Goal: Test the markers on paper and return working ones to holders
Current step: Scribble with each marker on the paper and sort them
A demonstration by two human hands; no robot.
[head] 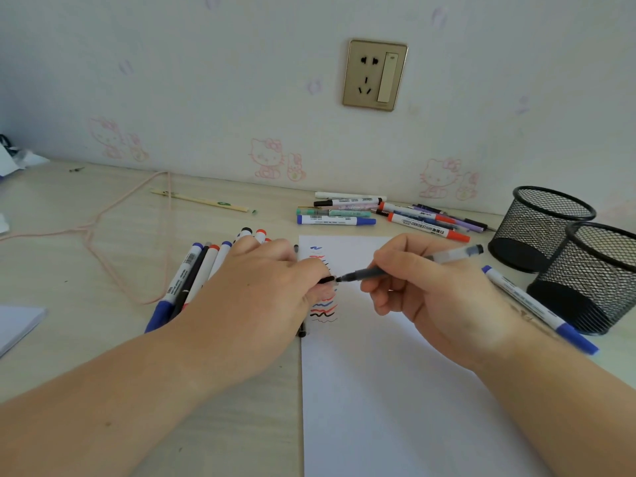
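Head view, only one. Right hand (418, 287) curled round a clear-barrelled black pen (409, 265), tip pointing left, just above the paper (378, 390). Left hand (254, 290) lies over the paper's left edge, fingertips pinching a small black cap (327, 279) just off the pen tip; cap mostly hidden by the fingers, gap or contact with the tip hard to tell.

Paper carries squiggles in blue, red and black (323, 309); middle rows covered by the left hand.

Under the left hand and forearm: a row of markers (192, 273), blue, red and black caps showing, lower ends hidden. A thin dark pen (302, 330) runs along the paper edge, mostly covered.

Far side of the desk (86, 263): loose heap of markers (378, 215), several overlapping, count unclear. One blue marker (537, 304) lies near the right wrist, its far end close to the nearer mesh holder (592, 280). Second mesh holder (540, 228) behind, touching or just beside it. Holder insides dark, contents not readable.

Left: pink cord (103, 222), a pale stick (199, 200), white pad corner (17, 321) cut off by the frame. Wall socket (375, 75) above.
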